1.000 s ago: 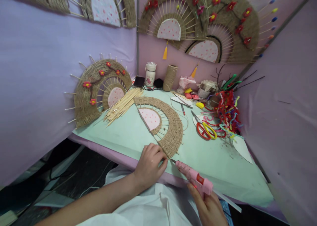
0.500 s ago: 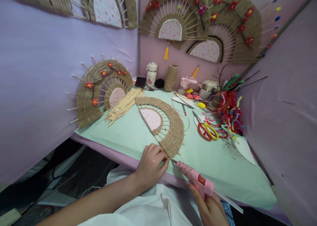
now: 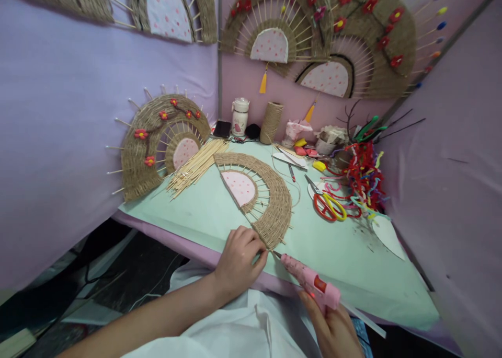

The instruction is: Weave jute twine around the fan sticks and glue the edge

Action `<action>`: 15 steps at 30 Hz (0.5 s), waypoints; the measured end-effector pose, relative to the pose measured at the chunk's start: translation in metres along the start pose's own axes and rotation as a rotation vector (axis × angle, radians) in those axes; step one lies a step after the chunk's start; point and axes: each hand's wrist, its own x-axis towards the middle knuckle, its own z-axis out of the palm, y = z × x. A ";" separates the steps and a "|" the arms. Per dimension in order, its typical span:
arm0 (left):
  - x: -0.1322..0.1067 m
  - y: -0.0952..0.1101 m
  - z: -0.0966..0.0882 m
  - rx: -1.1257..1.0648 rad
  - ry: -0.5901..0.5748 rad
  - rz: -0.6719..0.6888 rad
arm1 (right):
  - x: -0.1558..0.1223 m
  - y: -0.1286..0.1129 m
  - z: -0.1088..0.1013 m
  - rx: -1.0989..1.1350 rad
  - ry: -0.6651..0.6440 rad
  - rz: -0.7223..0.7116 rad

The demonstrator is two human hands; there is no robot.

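A half-round twine fan (image 3: 279, 204) lies flat on the table, woven over thin wooden sticks, with a pink dotted half-disc at its centre. My left hand (image 3: 241, 258) grips the near end of this fan, thumb and fingers closed at its corner. In my right hand (image 3: 333, 329) is a pink glue gun (image 3: 304, 274), held by its handle, a clear glue stick coming out of its back. Its metal nozzle points at the fan's near corner, close to my left fingertips; whether it touches the twine I cannot tell.
Wooden skewers (image 3: 198, 167) lie left of the fan, before a finished flowered fan (image 3: 145, 143). Scissors (image 3: 329, 206) and pipe cleaners (image 3: 364, 175) are on the right. A twine spool (image 3: 271, 123) and a white bottle (image 3: 240, 116) stand behind. The table's near edge (image 3: 204, 251) is by my lap.
The glue gun has shifted very slightly to the right. My left hand and the fan stay practically where they were.
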 end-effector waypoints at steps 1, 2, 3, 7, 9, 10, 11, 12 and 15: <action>0.000 0.000 0.000 0.000 0.000 0.000 | 0.000 -0.001 0.000 0.001 -0.001 -0.003; 0.000 0.000 0.000 0.000 0.000 0.000 | 0.000 -0.001 0.000 0.004 0.000 -0.006; 0.000 0.000 0.000 0.000 0.000 0.000 | 0.000 -0.002 -0.001 0.007 0.007 -0.011; 0.001 -0.001 -0.001 -0.001 -0.004 -0.001 | -0.001 -0.006 -0.003 0.041 0.052 -0.012; 0.001 -0.001 -0.001 0.000 -0.005 -0.003 | -0.003 -0.007 -0.005 0.052 0.064 0.026; 0.001 0.000 -0.001 0.000 -0.004 -0.003 | -0.003 -0.008 -0.006 0.050 0.067 0.050; 0.001 0.000 -0.001 0.001 -0.003 -0.004 | -0.004 -0.009 -0.007 0.048 0.070 0.067; 0.001 0.000 -0.001 0.001 -0.003 -0.004 | -0.004 -0.010 -0.007 0.050 0.072 0.073; 0.000 0.000 -0.001 -0.002 -0.001 0.000 | -0.002 -0.016 -0.009 0.085 0.068 0.031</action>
